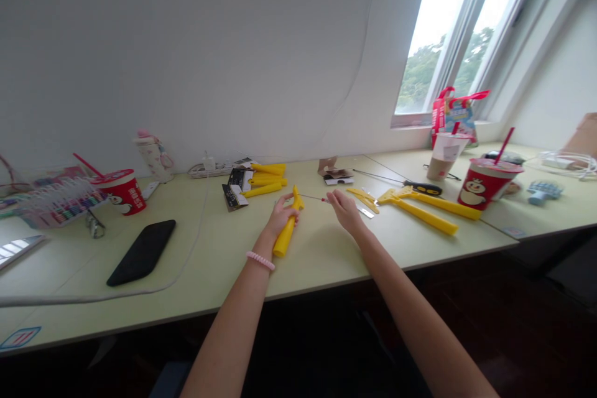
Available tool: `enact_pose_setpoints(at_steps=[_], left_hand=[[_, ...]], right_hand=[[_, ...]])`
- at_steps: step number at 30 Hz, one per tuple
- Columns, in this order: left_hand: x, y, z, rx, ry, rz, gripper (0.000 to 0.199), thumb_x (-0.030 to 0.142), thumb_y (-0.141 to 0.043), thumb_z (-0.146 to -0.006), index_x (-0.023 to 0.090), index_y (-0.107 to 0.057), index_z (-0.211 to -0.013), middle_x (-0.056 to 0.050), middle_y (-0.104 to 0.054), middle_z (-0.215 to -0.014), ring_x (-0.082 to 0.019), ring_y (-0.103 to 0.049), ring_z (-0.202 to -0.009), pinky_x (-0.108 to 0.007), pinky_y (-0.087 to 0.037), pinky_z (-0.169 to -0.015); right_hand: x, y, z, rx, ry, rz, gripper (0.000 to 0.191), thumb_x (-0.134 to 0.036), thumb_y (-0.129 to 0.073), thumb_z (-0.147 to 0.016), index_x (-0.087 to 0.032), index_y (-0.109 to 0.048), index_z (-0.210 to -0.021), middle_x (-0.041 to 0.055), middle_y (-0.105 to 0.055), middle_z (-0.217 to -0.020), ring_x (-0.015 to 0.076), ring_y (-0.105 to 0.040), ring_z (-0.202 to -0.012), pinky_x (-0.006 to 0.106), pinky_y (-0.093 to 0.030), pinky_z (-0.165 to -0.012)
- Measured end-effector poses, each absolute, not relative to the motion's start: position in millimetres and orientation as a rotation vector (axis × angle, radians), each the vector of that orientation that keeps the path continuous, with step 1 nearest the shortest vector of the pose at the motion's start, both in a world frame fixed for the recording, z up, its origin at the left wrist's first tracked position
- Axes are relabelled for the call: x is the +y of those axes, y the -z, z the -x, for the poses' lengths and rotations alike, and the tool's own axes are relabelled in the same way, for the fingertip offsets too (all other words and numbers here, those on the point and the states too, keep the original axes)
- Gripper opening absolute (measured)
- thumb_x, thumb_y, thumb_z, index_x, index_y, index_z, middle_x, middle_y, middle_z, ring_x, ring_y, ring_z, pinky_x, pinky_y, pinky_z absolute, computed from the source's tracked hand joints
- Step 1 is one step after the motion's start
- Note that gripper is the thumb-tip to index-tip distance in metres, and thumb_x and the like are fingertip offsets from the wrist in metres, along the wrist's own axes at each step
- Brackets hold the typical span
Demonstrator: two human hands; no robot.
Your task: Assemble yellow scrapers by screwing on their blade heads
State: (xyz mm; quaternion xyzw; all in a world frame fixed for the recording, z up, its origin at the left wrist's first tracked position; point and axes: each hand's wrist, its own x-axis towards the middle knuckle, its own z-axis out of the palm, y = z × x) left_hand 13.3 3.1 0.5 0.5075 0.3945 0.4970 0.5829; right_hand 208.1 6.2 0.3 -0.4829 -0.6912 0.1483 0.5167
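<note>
A pale green desk [219, 249] runs under a slanted white wall and a bright window [443, 31], and the head view looks down along it. The left hand [281, 216] has its fingers curled around a yellow plastic piece [286, 227], which is tilted, with its lower end near the desk and a forked top rising beyond the fingers. A pink beaded bracelet [260, 260] circles that wrist. The right hand [346, 211] is just beside it, with its fingertips pinched on a thin red-tipped rod [312, 198] that stretches toward the yellow piece. More yellow parts [265, 178] lie on dark packets beyond the left hand. Long yellow pieces [415, 211] and a black-handled screwdriver [422, 188] lie right of the right hand. A black phone [141, 252] and a red paper cup [122, 191] sit farther left.
</note>
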Motion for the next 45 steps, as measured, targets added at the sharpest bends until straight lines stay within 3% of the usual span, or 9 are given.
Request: enact_pose_setpoints(at_steps=[5,11,16,24,33,38,45], left_hand=[[3.2,-1.1,-14.4,0.934,-1.153,-1.192,0.065,0.006,-0.054,-0.062,0.020,-0.039,-0.124,0.003,-0.053,-0.065,-0.005,-0.046,-0.042,-0.019,-0.038,-0.045],[3.8,1.4,-14.2,0.893,-1.133,-1.199,0.064,0.006,-0.053,-0.062,0.021,-0.038,-0.123,0.003,-0.053,-0.066,-0.005,-0.047,-0.043,-0.019,-0.038,-0.045],[4.0,1.1,-14.6,0.869,-1.122,-1.204,0.066,0.004,-0.052,-0.061,0.020,-0.037,-0.123,0.002,-0.053,-0.067,-0.006,-0.047,-0.043,-0.019,-0.038,-0.044],[3.1,0.5,-13.6,0.902,-1.129,-1.198,0.065,0.007,-0.054,-0.063,0.021,-0.038,-0.124,0.002,-0.054,-0.066,-0.005,-0.046,-0.043,-0.019,-0.038,-0.045],[5.1,2.2,-14.1,0.883,-1.127,-1.198,0.065,0.005,-0.053,-0.062,0.020,-0.037,-0.123,0.002,-0.054,-0.065,-0.006,-0.047,-0.043,-0.019,-0.038,-0.045],[3.8,1.3,-14.3,0.886,-1.123,-1.199,0.065,0.005,-0.053,-0.062,0.021,-0.037,-0.123,0.002,-0.054,-0.068,-0.005,-0.047,-0.044,-0.019,-0.038,-0.045],[4.8,2.3,-13.9,0.923,-1.142,-1.196,0.066,0.007,-0.055,-0.063,0.022,-0.038,-0.125,0.001,-0.054,-0.069,-0.005,-0.046,-0.044,-0.019,-0.039,-0.045]], right_hand=[[5.6,-1.6,-206.1,-1.588,-0.524,0.991,0.025,-0.044,-0.048,-0.080,-0.022,-0.038,-0.076,-0.0065,-0.038,-0.057,0.0093,-0.036,-0.049,0.022,-0.030,-0.049],[6.9,-4.1,-207.3,-1.516,-0.443,1.007,0.030,-0.048,-0.051,-0.077,-0.021,-0.040,-0.070,-0.0047,-0.046,-0.056,0.0080,-0.035,-0.045,0.021,-0.029,-0.046],[3.9,-3.5,-207.3,-1.555,-0.291,1.134,0.031,-0.049,-0.044,-0.081,-0.020,-0.043,-0.069,-0.0073,-0.037,-0.042,0.0079,-0.027,-0.041,0.022,-0.022,-0.045],[5.3,-1.9,-206.0,-1.557,-0.409,0.969,0.020,-0.038,-0.048,-0.079,-0.021,-0.038,-0.075,-0.0058,-0.039,-0.057,0.0088,-0.035,-0.049,0.020,-0.028,-0.046],[7.3,-0.9,-207.9,-1.551,-0.440,1.027,0.030,-0.047,-0.049,-0.078,-0.020,-0.041,-0.068,-0.0054,-0.045,-0.047,0.0070,-0.033,-0.040,0.020,-0.025,-0.042],[8.7,0.8,-208.8,-1.585,-0.453,1.084,0.032,-0.049,-0.043,-0.081,-0.020,-0.045,-0.069,-0.0068,-0.038,-0.042,0.0077,-0.032,-0.038,0.020,-0.024,-0.041],[3.6,-1.7,-205.7,-1.624,-0.535,0.969,0.024,-0.043,-0.051,-0.078,-0.021,-0.042,-0.076,-0.0056,-0.044,-0.054,0.0084,-0.039,-0.048,0.020,-0.030,-0.045]])
